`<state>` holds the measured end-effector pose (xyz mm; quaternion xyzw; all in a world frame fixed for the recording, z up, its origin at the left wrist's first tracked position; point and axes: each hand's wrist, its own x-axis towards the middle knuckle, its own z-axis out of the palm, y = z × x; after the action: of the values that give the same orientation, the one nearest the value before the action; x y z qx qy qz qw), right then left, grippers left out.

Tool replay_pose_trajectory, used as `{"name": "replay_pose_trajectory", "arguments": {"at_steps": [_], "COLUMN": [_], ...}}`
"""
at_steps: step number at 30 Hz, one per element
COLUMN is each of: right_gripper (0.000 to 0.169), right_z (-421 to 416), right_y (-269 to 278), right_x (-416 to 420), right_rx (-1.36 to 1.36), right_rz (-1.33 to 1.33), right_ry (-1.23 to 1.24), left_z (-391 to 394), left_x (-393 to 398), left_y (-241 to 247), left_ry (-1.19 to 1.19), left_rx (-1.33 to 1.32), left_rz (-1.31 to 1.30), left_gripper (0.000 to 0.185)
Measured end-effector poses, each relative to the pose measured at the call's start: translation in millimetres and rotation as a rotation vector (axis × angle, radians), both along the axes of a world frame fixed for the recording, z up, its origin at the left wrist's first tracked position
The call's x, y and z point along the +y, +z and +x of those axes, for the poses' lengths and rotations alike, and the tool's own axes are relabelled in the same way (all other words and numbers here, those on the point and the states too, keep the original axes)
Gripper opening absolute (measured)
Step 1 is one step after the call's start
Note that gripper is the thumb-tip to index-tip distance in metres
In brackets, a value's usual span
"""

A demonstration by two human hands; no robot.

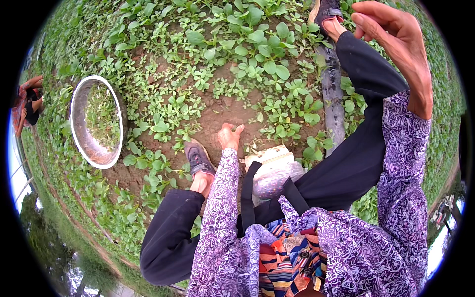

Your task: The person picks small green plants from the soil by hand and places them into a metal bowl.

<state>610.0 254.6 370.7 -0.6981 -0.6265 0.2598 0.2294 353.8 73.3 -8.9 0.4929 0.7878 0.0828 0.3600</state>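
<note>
My left hand [229,137] is low over a patch of bare brown soil [226,111], between my left shoe [198,157] and a pale foam block [272,159]. Its thumb stands apart from the curled fingers, and the fingertips are hidden. Raised at the upper right, my right hand [395,39] has its fingers bent and a gap between thumb and forefinger; I see nothing in it. Beneath it are my right shoe [328,15] and leafy plants. Small, round-leaved green seedlings [202,78] surround the bare soil, with larger leafy plants [272,50] beyond them.
A metal basin [120,122] holding pulled plants [102,118] stands to the left. A dark flat strip [333,92] runs along the ground beside my right leg. A plastic-wrapped bundle [278,180] with black straps [248,200] lies between my legs. Another person [29,102] is at far left.
</note>
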Motion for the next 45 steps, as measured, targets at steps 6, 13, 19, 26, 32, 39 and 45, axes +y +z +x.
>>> {"name": "replay_pose_trajectory", "arguments": {"at_steps": [6,13,19,26,32,39,45], "right_gripper": [0.010,0.008,0.008,0.007,0.007,0.008,0.008], "right_z": [4.5,23.7,24.0,24.8,31.2,37.0,37.5], "right_y": [8.0,-20.3,-20.0,-19.2,-19.4,-18.8,-24.5], "right_x": [6.0,6.2,5.5,7.0,7.4,9.1,9.6], "right_rx": [0.068,-0.182,-0.210,-0.116,-0.061,0.004,0.045], "right_rz": [-0.102,0.261,0.268,0.236,0.246,0.181,0.217], "right_ry": [0.022,0.232,0.247,0.261,0.333,0.356,0.385], "left_z": [16.5,-15.7,-13.9,42.8,64.1,73.8,72.6], "left_x": [11.2,29.6,41.5,6.9,-1.2,-0.3,-2.1], "left_y": [18.9,32.3,54.4,36.8,39.2,48.2,38.0], "left_ry": [-0.056,-0.124,-0.471,-0.847,-0.912,-0.928,-0.882], "left_rx": [0.180,-0.159,-0.223,0.083,0.315,0.286,0.250], "left_rz": [-0.011,-0.281,-0.245,-0.193,-0.236,-0.208,-0.292], "left_gripper": [0.028,0.014,0.018,0.026,0.019,0.016,0.011]}}
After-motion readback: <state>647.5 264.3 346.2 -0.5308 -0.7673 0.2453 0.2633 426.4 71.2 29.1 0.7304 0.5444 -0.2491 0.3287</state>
